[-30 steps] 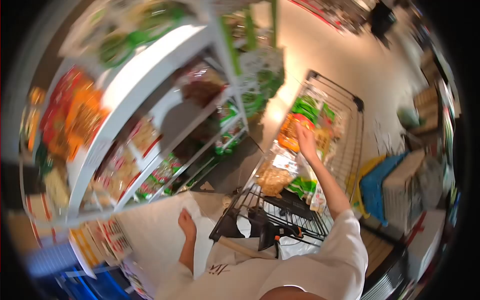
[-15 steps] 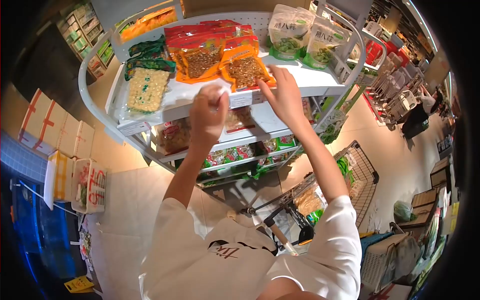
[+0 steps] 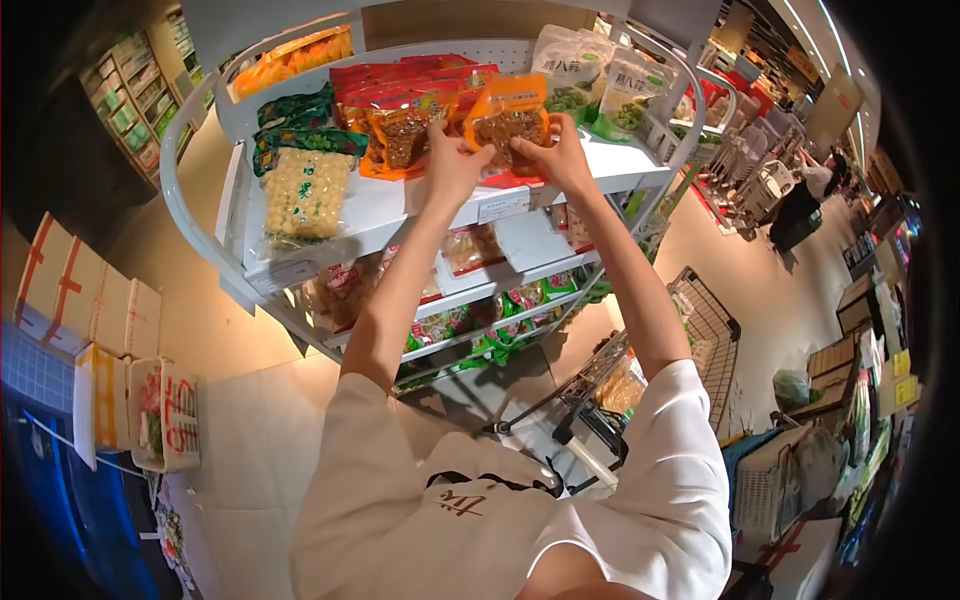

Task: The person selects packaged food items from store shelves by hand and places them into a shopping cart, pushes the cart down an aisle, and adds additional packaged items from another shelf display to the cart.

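On the top tier of a white shelf point(image 3: 385, 215), an orange packet point(image 3: 507, 115) with brown food in its window stands tilted up. My right hand point(image 3: 562, 158) pinches its lower right side, thumb on the front. My left hand point(image 3: 457, 165) is at its lower left, fingers bent beside a neighbouring orange packet point(image 3: 398, 135); what its fingertips grip is not clear. Red packets point(image 3: 400, 75) lie behind. To the left is a clear pack of pale pieces point(image 3: 305, 195) below dark green packets point(image 3: 295, 115). White and green pouches point(image 3: 632, 92) stand at the right.
A wire shopping cart point(image 3: 715, 340) with packaged goods stands at the lower right. Lower shelf tiers hold more packets point(image 3: 470, 248). Cardboard boxes point(image 3: 85, 285) and a white basket point(image 3: 165, 415) are on the left. Another person point(image 3: 800, 205) is at the far right.
Both hands have moved from the cart side to the shelf. Since half a second ago, they have closed in on the orange packet, which is now tilted up from the shelf.
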The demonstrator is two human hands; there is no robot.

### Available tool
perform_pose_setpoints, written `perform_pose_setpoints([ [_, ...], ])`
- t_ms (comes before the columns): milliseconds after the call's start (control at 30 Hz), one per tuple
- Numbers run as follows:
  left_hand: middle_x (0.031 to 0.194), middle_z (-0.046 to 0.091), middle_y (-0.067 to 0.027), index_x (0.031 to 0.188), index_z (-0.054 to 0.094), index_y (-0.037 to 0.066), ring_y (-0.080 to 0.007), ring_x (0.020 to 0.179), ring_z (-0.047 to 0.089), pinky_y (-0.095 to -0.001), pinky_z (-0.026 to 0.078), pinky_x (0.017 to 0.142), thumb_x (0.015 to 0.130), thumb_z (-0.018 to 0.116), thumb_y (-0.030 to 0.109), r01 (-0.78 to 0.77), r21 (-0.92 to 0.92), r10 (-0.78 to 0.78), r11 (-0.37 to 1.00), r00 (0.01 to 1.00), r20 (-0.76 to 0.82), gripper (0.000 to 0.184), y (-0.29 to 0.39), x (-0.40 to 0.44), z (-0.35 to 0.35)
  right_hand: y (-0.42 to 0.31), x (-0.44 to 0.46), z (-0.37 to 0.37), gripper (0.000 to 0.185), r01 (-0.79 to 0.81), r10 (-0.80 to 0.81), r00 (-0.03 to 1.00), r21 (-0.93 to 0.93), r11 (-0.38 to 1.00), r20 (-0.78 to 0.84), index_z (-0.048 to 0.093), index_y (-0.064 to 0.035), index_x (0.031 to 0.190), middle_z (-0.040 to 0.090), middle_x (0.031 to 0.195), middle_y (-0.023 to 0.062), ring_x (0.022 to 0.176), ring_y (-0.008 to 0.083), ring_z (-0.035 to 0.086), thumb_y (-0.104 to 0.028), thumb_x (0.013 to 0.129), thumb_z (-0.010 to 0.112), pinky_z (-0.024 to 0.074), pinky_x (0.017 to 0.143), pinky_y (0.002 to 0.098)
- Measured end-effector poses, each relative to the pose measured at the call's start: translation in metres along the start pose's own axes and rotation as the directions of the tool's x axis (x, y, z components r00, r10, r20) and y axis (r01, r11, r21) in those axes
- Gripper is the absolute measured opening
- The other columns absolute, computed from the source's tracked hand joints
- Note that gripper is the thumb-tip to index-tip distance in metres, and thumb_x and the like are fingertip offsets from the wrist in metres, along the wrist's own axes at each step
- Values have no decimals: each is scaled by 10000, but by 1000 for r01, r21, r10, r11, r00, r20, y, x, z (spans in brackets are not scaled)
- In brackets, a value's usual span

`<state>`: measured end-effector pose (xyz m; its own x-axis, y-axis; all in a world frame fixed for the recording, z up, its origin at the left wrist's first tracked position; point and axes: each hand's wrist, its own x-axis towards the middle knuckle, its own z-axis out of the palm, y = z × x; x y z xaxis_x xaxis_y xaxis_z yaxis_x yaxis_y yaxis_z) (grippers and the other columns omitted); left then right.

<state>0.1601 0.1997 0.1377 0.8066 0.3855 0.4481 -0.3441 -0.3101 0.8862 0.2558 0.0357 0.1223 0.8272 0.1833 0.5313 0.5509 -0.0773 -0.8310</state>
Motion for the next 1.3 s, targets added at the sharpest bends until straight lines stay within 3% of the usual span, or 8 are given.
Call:
perform_pose_setpoints([
  [133,772,659,-56,923,633,-37,-95,689,604,-265,459,597,855,684,177,-156,-176,173,972,981,85,230,19,-4,-6,-72,-34,-9,574,-20,21,1000,237,971,-3,360,16,1149,631,1001,168,855,186,654,-145,785,773,548,713,278],
  [300,833,601,-20,1111,571,-13,-60,744,526,-241,434,659,978,530,252,-134,-370,235,919,941,244,300,46,-55,4,-112,-109,-46,544,-104,116,992,213,971,-41,434,35,1191,627,1038,125,930,152,625,-134,793,764,536,767,274],
  [400,811,592,-32,1130,566,-20,-80,735,508,-276,436,671,1005,461,281,-97,-263,196,960,904,380,342,31,-97,24,-111,-170,-67,485,-321,352,935,334,886,-37,506,24,1184,625,1083,86,954,133,614,-161,809,751,504,847,283],
  [567,845,546,26,1045,577,-16,-65,769,465,-248,411,703,1022,423,309,315,-473,3,823,830,557,361,5,-164,83,-120,-256,-102,496,-435,551,822,470,768,-141,418,-68,1309,617,973,23,796,83,591,-157,889,666,488,664,232],
  [700,806,505,37,982,572,-1,-42,759,435,-223,398,698,1023,420,325,539,-460,-75,706,702,708,362,12,-199,116,-117,-302,-139,578,-512,594,782,347,786,-191,365,-51,1370,582,1162,57,1018,123,569,-132,882,665,468,888,285],
  [1133,792,539,41,912,534,13,-11,750,468,-185,389,653,981,529,190,382,-262,9,886,550,835,190,12,-266,189,-92,-360,-233,562,-451,602,747,451,770,-283,382,-13,1356,566,1223,97,1072,161,575,-107,874,655,470,930,305],
  [1267,929,581,-53,1054,523,-5,-108,881,550,-253,446,757,945,567,144,413,-290,-57,864,651,757,191,39,-287,203,-89,-369,-255,456,-446,582,756,415,793,-299,459,-11,1280,593,1170,78,1028,138,586,-112,880,653,475,907,294],
  [1300,1001,575,-79,1093,515,-5,-142,939,550,-276,449,793,931,579,137,180,-247,33,952,744,667,225,47,-292,206,-86,-371,-261,459,-431,578,753,429,794,-314,457,-13,1282,593,1169,77,1030,137,585,-109,879,654,474,909,293],
])
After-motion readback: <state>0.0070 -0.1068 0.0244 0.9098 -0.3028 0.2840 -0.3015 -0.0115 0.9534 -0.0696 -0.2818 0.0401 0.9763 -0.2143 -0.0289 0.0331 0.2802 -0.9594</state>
